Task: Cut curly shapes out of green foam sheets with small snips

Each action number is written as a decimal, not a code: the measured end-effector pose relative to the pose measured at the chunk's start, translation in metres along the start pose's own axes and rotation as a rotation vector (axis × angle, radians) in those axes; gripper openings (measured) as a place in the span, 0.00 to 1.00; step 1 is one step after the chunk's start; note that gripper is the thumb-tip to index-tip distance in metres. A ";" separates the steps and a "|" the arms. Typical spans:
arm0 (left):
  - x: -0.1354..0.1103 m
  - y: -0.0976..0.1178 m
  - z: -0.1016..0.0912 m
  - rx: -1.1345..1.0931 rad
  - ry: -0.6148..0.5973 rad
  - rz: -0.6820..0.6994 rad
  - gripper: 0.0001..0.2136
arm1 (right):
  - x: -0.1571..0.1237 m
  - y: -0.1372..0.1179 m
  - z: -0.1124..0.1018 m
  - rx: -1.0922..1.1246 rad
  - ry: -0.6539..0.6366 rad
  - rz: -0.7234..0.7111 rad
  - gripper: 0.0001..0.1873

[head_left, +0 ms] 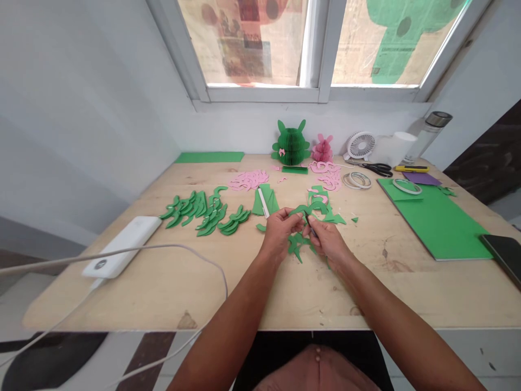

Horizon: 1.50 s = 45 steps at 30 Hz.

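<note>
Left hand (280,231) and right hand (328,241) pinch a green paper cutout (299,247) just before the scrap pile (321,207). The right also grips a thin dark tool (310,224). Uneven pull risks tearing the cutout.

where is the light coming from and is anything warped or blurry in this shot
Head view: soft daylight enters through the paper-covered window behind the table, so shadows are faint; the wide lens splays the window frame and table edges; the left hand and right hand at the green cutout look sharp.
</note>
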<state>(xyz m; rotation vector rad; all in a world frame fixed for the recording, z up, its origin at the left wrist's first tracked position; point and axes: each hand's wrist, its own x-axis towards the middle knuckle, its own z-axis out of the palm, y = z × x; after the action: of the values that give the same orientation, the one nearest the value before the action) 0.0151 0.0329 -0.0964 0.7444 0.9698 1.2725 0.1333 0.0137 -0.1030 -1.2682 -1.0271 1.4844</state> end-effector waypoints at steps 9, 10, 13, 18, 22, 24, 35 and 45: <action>0.001 0.000 0.000 -0.010 0.008 -0.016 0.12 | -0.001 -0.001 0.000 -0.041 0.002 -0.033 0.26; 0.001 0.001 0.000 -0.011 0.009 -0.017 0.12 | -0.001 -0.001 0.000 -0.041 -0.001 -0.033 0.26; 0.000 0.001 0.001 -0.023 0.011 -0.020 0.12 | -0.001 -0.001 0.000 -0.042 -0.010 -0.032 0.26; 0.001 0.002 0.001 -0.030 0.039 -0.007 0.12 | -0.001 -0.001 0.000 -0.054 -0.008 -0.013 0.26; 0.001 0.002 0.000 -0.009 0.047 0.012 0.12 | -0.002 -0.004 0.001 -0.075 -0.006 -0.020 0.26; 0.001 0.002 0.000 0.010 0.040 0.020 0.12 | -0.003 -0.005 0.001 -0.075 -0.002 -0.022 0.26; 0.002 0.005 -0.004 0.100 -0.011 0.034 0.10 | -0.001 -0.004 -0.002 -0.107 -0.030 -0.050 0.25; 0.002 0.006 -0.006 0.108 -0.027 0.028 0.10 | 0.000 -0.003 -0.005 -0.101 -0.054 -0.026 0.24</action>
<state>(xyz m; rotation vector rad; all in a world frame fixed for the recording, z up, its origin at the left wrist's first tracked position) 0.0070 0.0357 -0.0942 0.8595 1.0159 1.2386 0.1390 0.0144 -0.1011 -1.2865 -1.1629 1.4696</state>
